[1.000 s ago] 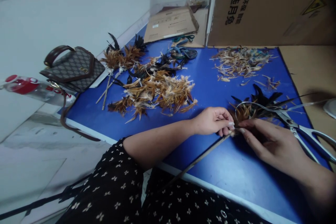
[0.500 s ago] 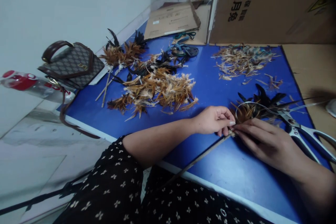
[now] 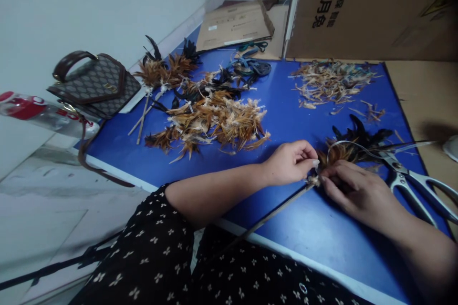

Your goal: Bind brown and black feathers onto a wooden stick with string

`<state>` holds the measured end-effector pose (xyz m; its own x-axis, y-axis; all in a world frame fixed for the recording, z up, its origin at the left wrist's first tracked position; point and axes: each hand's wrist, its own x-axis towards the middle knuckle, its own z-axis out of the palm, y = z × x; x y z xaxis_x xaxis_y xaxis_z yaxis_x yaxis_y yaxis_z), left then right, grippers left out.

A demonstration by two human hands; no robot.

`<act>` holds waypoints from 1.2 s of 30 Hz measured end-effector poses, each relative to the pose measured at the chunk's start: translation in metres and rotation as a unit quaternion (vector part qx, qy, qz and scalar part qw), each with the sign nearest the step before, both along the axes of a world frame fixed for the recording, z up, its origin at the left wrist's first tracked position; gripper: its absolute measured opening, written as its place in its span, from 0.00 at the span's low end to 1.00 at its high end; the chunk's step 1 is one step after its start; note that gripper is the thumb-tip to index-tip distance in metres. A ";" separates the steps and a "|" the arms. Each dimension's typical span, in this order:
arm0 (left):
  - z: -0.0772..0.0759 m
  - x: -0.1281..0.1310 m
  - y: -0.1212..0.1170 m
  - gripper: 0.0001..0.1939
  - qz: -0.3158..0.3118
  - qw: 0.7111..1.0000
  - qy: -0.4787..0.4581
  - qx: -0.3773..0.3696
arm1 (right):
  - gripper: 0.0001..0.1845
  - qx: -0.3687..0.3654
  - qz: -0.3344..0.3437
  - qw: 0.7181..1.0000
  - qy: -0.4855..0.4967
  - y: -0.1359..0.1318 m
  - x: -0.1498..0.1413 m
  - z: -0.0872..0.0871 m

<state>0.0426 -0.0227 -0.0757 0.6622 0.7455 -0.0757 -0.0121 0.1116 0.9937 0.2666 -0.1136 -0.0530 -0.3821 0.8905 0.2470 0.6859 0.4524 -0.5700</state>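
Observation:
My left hand (image 3: pixel 291 164) is closed, thumb and forefinger pinched beside the top of a thin stick (image 3: pixel 277 209); what lies between the fingertips is too small to make out. My right hand (image 3: pixel 361 189) closes round the feathered end of that stick, fingertips at the binding. Brown feathers (image 3: pixel 336 152) stick out beyond it, close to long black feathers (image 3: pixel 356 131). A thin, pale strip (image 3: pixel 348 142) loops over the feathers and runs right, across the scissors (image 3: pixel 400 171), which lie just past my right hand. The stick slopes down toward my lap.
A large pile of brown feather bundles (image 3: pixel 218 121) lies left of my hands, with feathered sticks (image 3: pixel 143 119) behind it. Loose feather scraps (image 3: pixel 331 83) lie further back. A handbag (image 3: pixel 96 81) and bottle (image 3: pixel 46 116) stand at left. A big cardboard box (image 3: pixel 372 14) rises behind.
My right hand closed in on the stick's feathered end, then drew slightly back. My left fingertips have lifted slightly from the binding. The view has shifted a little.

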 end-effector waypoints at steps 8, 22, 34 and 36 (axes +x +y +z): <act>0.017 -0.012 -0.013 0.03 -0.121 0.941 0.075 0.308 | 0.11 -0.093 0.002 0.995 0.039 0.004 0.010 0.004; 0.010 -0.007 -0.020 0.08 -0.049 0.933 0.135 0.331 | 0.36 -0.257 -0.089 0.956 0.109 0.003 0.004 0.014; 0.000 -0.002 -0.021 0.08 -0.007 0.928 0.126 0.352 | 0.36 -0.267 -0.115 0.944 0.156 0.002 -0.003 0.014; 0.000 -0.001 -0.023 0.07 0.002 0.931 0.129 0.342 | 0.35 -0.270 -0.120 0.942 0.158 0.002 -0.004 0.013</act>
